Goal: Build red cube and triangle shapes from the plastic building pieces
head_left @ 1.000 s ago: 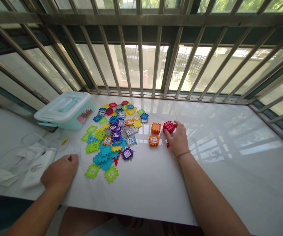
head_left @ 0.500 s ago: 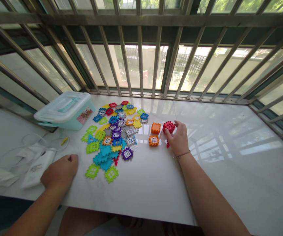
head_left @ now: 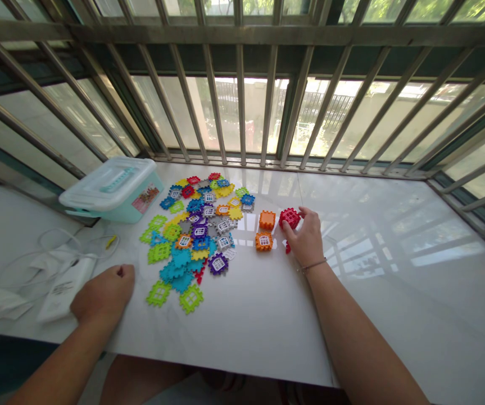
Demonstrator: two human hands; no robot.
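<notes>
Lying on the table (head_left: 394,315): box (head_left: 111,188) near the back left corner, tile heap (head_left: 191,236) toward the back middle.
Assembled: two orange cubes (head_left: 267,220) beside the heap; most tiles remain loose.
Right hand (head_left: 305,239): grasping red cube (head_left: 289,217) from the side.
Left hand (head_left: 105,292): curled on the table near the heap; cannot tell whether it holds anything.

red cube (head_left: 289,217): lattice faces | orange cube (head_left: 267,220): gridded faces | orange block (head_left: 263,241): white window | storage box (head_left: 141,201): turquoise, pale lid

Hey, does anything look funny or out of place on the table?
Yes. A small red plastic piece lies by itself beside the right hand and the red cube. It looks stray because it sits apart from the big pile of tiles.
</notes>
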